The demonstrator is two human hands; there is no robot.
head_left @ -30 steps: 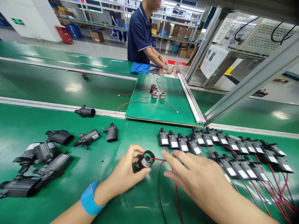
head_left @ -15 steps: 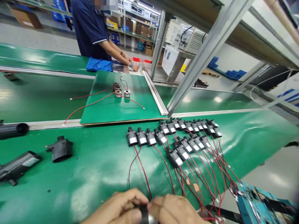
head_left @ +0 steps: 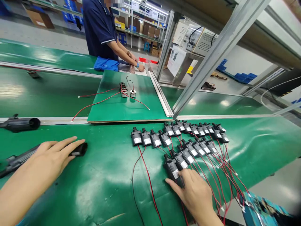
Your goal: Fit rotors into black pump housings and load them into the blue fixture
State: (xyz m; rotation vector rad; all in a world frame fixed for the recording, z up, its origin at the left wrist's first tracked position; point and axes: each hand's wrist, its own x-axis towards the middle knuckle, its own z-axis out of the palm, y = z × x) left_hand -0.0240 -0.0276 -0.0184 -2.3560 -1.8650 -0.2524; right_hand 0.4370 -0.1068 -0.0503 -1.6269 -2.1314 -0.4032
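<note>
A long glossy green surface [head_left: 105,175] runs across the workshop here, with a flat green board [head_left: 113,110] lying beyond its far edge and an angled silver metal post [head_left: 204,67] rising at the right. On the board sits a little cluster of round metal parts [head_left: 124,91], thin red wires [head_left: 87,106] trailing out from it, and one more round metal part [head_left: 133,93] just beside. Across the way, a person in a navy shirt [head_left: 97,31] works with both hands low, near a crumpled blue cloth [head_left: 106,64].

Now to the near side: the left hand [head_left: 53,153] is over a black cylindrical casing [head_left: 80,150], fingers long and slightly spread across it; whether they grip it, one cannot tell. Another black casing [head_left: 21,123] lies farther back, its round open end facing right.

And over on the right, the right hand [head_left: 196,188] is at a black ribbed housing with a white label [head_left: 172,168], fingers at the label end, thumb out to the side; how firmly it holds cannot be told. That housing lies at the near end of slanting rows of similar black housings [head_left: 192,150], red and black wires [head_left: 215,180] streaming from them toward the lower right.
</note>
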